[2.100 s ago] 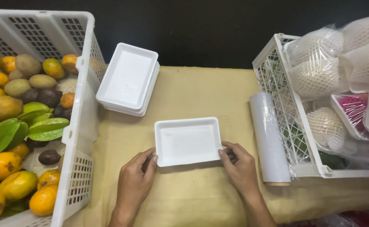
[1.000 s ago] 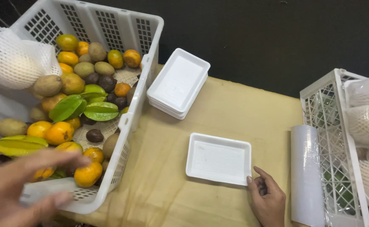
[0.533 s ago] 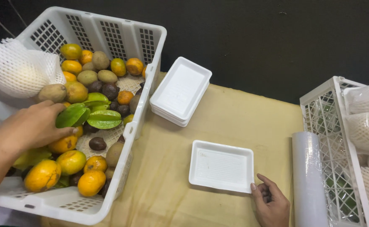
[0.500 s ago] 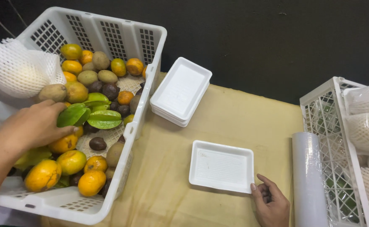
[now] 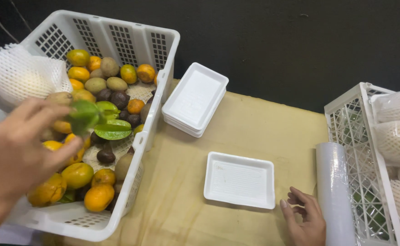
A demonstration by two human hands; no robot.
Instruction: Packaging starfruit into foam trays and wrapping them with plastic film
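My left hand (image 5: 20, 150) is raised over the white fruit crate (image 5: 131, 41) and grips a green star fruit (image 5: 84, 116), which is blurred. Another green star fruit (image 5: 112, 130) lies below it among orange, yellow, brown and dark round fruits. An empty white foam tray (image 5: 240, 180) sits on the tan cloth in the middle. My right hand (image 5: 305, 218) rests on the cloth just right of that tray, fingers loosely apart, holding nothing.
A stack of white foam trays (image 5: 195, 98) lies beside the crate. A roll of clear film (image 5: 334, 191) lies against a second white crate (image 5: 359, 150) with net-wrapped fruit (image 5: 398, 136). White foam netting (image 5: 24, 77) hangs over the fruit crate's left side.
My left hand went from the tray into the fruit crate, closed on a green star fruit and has lifted it. My right hand stayed beside the tray.
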